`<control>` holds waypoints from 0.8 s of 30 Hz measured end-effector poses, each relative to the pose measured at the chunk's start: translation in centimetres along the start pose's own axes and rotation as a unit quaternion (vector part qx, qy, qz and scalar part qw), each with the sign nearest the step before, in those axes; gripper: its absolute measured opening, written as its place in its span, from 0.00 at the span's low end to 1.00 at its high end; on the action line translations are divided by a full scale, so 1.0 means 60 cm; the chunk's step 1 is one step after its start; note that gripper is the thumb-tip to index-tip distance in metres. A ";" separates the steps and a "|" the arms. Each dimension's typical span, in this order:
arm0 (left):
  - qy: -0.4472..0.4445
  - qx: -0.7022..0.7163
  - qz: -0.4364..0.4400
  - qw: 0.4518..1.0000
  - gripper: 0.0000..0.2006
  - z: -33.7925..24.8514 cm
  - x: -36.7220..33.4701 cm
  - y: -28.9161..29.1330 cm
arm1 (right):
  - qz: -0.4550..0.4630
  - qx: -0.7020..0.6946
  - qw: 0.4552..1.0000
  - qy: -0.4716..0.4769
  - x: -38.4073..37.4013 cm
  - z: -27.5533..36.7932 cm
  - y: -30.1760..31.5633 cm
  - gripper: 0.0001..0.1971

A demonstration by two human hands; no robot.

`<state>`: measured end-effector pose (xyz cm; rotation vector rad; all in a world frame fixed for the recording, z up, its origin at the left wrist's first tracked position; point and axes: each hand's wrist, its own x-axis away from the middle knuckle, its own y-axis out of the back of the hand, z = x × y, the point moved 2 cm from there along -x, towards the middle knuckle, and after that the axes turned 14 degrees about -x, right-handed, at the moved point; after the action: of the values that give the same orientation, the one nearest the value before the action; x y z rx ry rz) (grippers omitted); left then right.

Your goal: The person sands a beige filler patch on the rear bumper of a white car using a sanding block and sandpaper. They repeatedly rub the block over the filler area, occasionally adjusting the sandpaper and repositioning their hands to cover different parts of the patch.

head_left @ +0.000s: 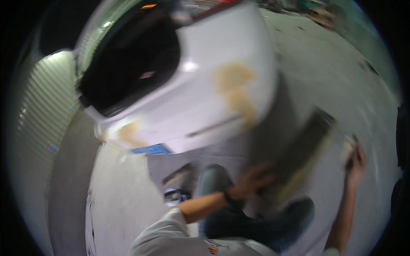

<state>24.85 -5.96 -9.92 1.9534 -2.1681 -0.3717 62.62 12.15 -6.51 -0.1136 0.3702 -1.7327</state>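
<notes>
My left hand (255, 181), a dark band at its wrist, reaches across my knees to the near end of a long dark board-like piece (301, 153) with a tan side. Motion smears its fingers, and I cannot tell whether they grip or only touch it. Out to the right, my right hand (356, 164) is closed on a small pale flat object (348, 150), too blurred to name. In front of me is a white car (200, 94) with tan filler-like patches (235, 91) on its body.
Between the car and my legs stands a small can-like container (173, 196) on the floor. A blue plate (151, 149) sits low on the car. Ribbed metal shutter (40, 102) lines the left side. Assorted clutter (318, 13) lies at the far right.
</notes>
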 end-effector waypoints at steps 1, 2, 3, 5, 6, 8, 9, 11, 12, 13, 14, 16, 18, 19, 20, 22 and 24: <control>-0.049 -0.093 -0.007 0.994 0.27 -0.010 -0.005 0.029 | 0.051 0.085 0.995 0.012 -0.012 0.020 -0.010 0.19; -0.067 -0.134 -0.010 0.989 0.27 -0.021 -0.013 0.056 | 0.069 0.110 0.989 0.076 -0.018 0.037 -0.026 0.19; -0.106 -0.192 -0.021 0.975 0.27 -0.036 -0.023 0.078 | 0.064 0.094 0.991 0.064 -0.033 0.048 -0.041 0.20; -0.141 -0.188 -0.049 0.971 0.27 -0.058 -0.045 0.096 | 0.136 0.050 0.984 0.100 -0.064 0.065 -0.070 0.20; -0.053 -0.080 -0.048 0.994 0.27 -0.060 -0.059 0.100 | 0.148 0.045 0.976 0.152 -0.083 0.067 -0.080 0.19; -0.080 -0.081 -0.074 0.991 0.27 -0.066 -0.077 0.102 | 0.162 0.037 0.974 0.157 -0.128 0.066 -0.090 0.18; -0.095 -0.074 -0.048 0.992 0.27 -0.066 -0.084 0.106 | 0.157 0.051 0.968 0.187 -0.140 0.066 -0.099 0.16; -0.074 -0.103 -0.035 0.991 0.27 -0.055 -0.104 0.125 | 0.110 0.100 0.971 0.188 -0.124 0.060 -0.124 0.10; -0.073 -0.130 -0.032 0.988 0.27 -0.047 -0.126 0.140 | 0.113 0.205 0.946 0.224 -0.097 0.055 -0.159 0.08; -0.110 -0.138 -0.075 0.981 0.27 -0.047 -0.129 0.159 | 0.160 0.272 0.931 0.185 -0.049 0.049 -0.186 0.07; -0.152 -0.116 -0.049 0.980 0.26 -0.049 -0.168 0.180 | 0.179 0.374 0.828 0.378 0.007 0.050 -0.244 0.08; -0.131 -0.127 -0.084 0.980 0.25 -0.070 -0.223 0.222 | 0.380 0.222 0.871 0.219 0.113 0.041 -0.309 0.08; -0.061 -0.174 0.037 0.982 0.32 -0.112 -0.233 0.247 | 0.270 0.090 0.900 0.329 0.157 0.063 -0.322 0.04; -0.111 -0.192 0.047 0.974 0.32 -0.127 -0.257 0.209 | 0.240 0.120 0.911 0.312 0.136 0.076 -0.285 0.04; -0.147 -0.234 0.064 0.959 0.31 -0.152 -0.264 0.196 | 0.177 0.113 0.930 0.300 0.125 0.088 -0.258 0.04; -0.233 -0.321 0.091 0.913 0.30 -0.181 -0.307 0.145 | 0.078 0.163 0.958 0.225 0.043 0.127 -0.154 0.07; -0.189 -0.186 0.140 0.954 0.29 -0.150 -0.337 0.099 | 0.004 0.167 0.964 0.206 -0.009 0.182 -0.061 0.12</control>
<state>24.24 14.22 0.91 1.4354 -2.3325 -1.0887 62.33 11.25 5.01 0.4990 0.3731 -1.7813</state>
